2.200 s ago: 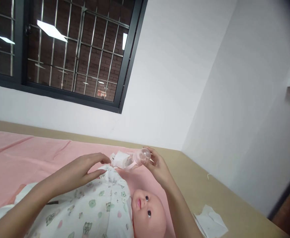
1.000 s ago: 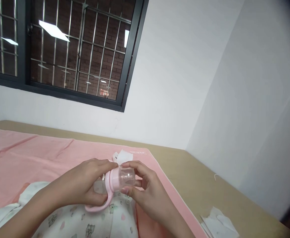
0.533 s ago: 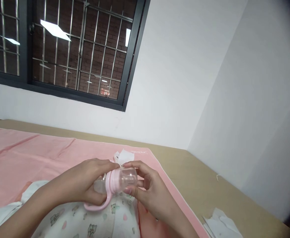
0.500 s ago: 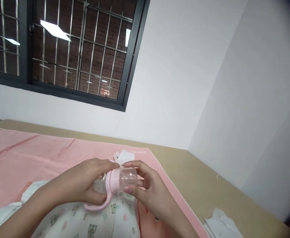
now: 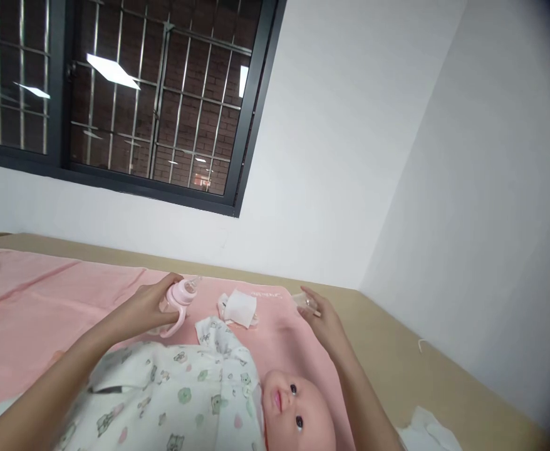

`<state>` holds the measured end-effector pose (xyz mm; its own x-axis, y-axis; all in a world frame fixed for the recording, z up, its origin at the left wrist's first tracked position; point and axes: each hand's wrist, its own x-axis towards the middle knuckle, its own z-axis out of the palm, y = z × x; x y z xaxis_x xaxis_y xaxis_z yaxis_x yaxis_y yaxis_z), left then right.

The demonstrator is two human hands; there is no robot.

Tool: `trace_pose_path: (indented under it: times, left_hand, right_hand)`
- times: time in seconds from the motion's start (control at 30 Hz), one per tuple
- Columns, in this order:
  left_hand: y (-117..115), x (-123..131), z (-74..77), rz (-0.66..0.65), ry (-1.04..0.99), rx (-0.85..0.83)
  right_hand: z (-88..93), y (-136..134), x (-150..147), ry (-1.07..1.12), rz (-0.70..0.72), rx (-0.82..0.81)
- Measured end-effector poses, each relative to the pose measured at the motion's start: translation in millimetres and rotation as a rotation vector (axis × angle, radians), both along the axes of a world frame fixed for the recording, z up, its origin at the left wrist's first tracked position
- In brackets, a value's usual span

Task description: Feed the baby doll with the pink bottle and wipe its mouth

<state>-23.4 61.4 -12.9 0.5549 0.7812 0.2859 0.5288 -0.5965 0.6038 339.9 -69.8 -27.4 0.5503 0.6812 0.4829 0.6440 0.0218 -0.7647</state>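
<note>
My left hand [image 5: 149, 305] grips a pink baby bottle [image 5: 176, 299] with looped handles, its clear teat uncovered and pointing up and right. My right hand [image 5: 321, 318] is out at the right edge of the pink cloth [image 5: 44, 307], fingers pinched round the bottle's clear cap [image 5: 303, 301]. A baby doll [image 5: 289, 410] in a white printed sleepsuit [image 5: 181, 394] lies face up below both hands. A folded white cloth pad [image 5: 238, 307] rests on the pink cloth between my hands.
The pink cloth covers a beige tabletop [image 5: 397, 363] set into a white-walled corner. Crumpled white tissue [image 5: 428, 429] lies at the table's near right. A barred dark window [image 5: 129, 100] fills the upper left.
The clear cap has come off the bottle. My right hand carried it away to the right, my left moved the bottle up and left. The view tilted down, showing the doll's face.
</note>
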Motion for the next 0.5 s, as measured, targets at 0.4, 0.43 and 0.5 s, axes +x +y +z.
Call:
trace_pose_path:
  times: [0.4,0.43,0.5]
  left_hand:
    - [62,-6,-56.2,0.290,0.242,0.039]
    - [63,-6,-58.2,0.290,0.248,0.034]
    - [66,-7,-62.5,0.291,0.255,0.021]
  right_hand:
    - [-100.5,30,26,-0.423,-0.158,-0.445]
    - [-105.6,31,28,-0.429,-0.165,-0.450]
    - [-114.5,32,31,-0.421,-0.177,-0.456]
